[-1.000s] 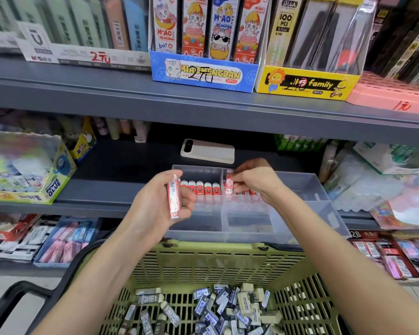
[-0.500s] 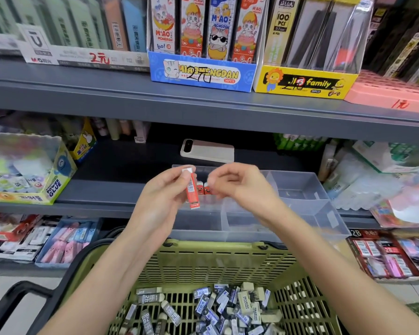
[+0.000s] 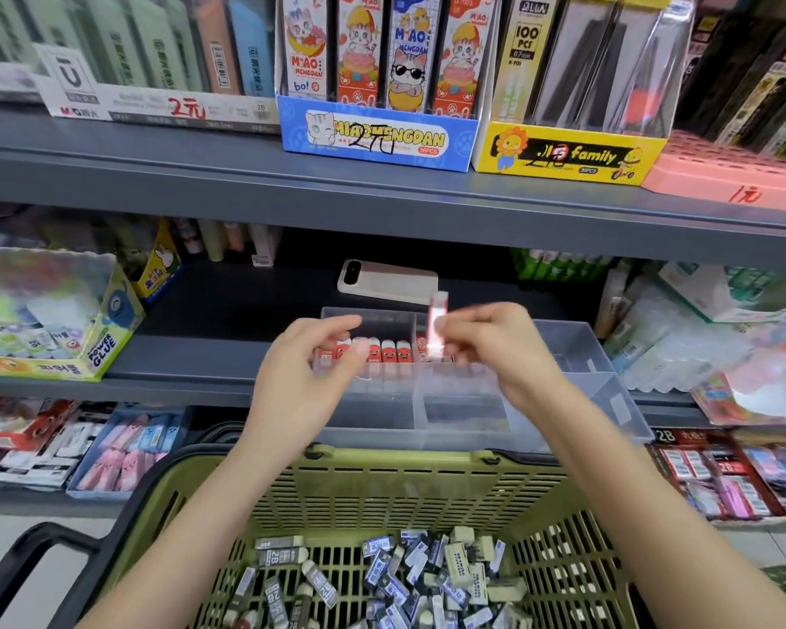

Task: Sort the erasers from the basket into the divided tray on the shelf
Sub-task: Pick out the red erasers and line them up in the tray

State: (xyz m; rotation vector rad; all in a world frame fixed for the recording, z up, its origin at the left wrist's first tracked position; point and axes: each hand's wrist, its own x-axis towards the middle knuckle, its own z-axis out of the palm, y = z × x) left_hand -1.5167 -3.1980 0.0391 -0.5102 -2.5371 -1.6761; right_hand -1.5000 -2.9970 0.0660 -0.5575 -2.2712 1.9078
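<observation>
A clear divided tray point(image 3: 577, 356) sits on the grey shelf, with a row of red erasers point(image 3: 389, 351) standing in its back-left compartment. My right hand point(image 3: 491, 351) pinches one red-and-white eraser point(image 3: 436, 326) upright above the tray's middle. Just left of it, my left hand point(image 3: 309, 374) hovers with fingers apart and nothing in it. Below, the green basket point(image 3: 382, 488) holds several grey, blue and white erasers point(image 3: 400, 578).
A white phone point(image 3: 386, 279) lies on the shelf behind the tray. A yellow glue box point(image 3: 78, 338) stands at the left, plastic-wrapped goods point(image 3: 699, 338) crowd the right. The upper shelf edge point(image 3: 382, 197) overhangs. Eraser packs point(image 3: 123, 451) fill the lower shelf.
The red eraser has passed from my left hand to my right hand, which now lifts it to the right. My left hand has let go and opened.
</observation>
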